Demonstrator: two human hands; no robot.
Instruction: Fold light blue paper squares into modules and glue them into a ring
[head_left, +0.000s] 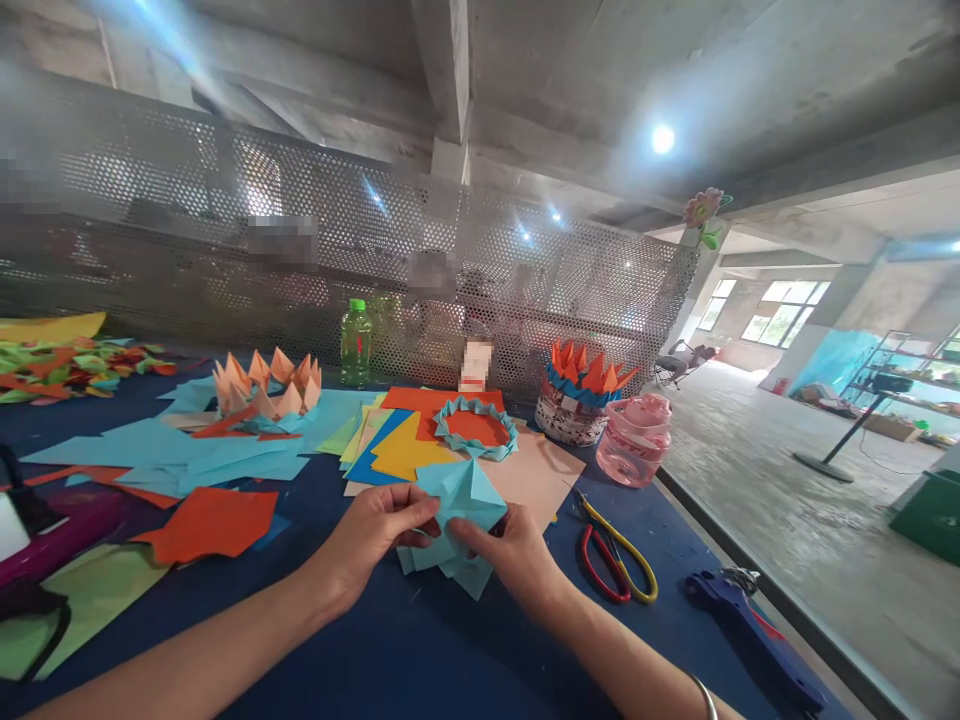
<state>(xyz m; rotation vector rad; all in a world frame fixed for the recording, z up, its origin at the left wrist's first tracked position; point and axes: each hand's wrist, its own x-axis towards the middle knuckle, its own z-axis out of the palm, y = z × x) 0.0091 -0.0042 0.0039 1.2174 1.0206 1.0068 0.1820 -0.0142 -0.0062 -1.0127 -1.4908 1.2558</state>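
Note:
Between my two hands is a light blue folded paper piece [471,492], creased to a raised point in its middle. My left hand [394,520] pinches its left edge between thumb and fingers. At the lower right, my right hand [510,545] grips it with the thumb pressed on its front. Below it on the table lie more light blue paper pieces [469,578], partly covered by the hands. Just beyond stands a zigzag ring of light blue folded paper [514,440] on orange paper. To the left is a ring of peach pointed paper pieces [300,395].
Scissors [619,560] with red and yellow handles and a blue tool [757,640] lie right. A pink bottle [636,445] stands by an orange-topped paper pot [574,415]. A green bottle [356,340] is near the perforated metal screen [315,220]. Coloured sheets [225,525] cover the left.

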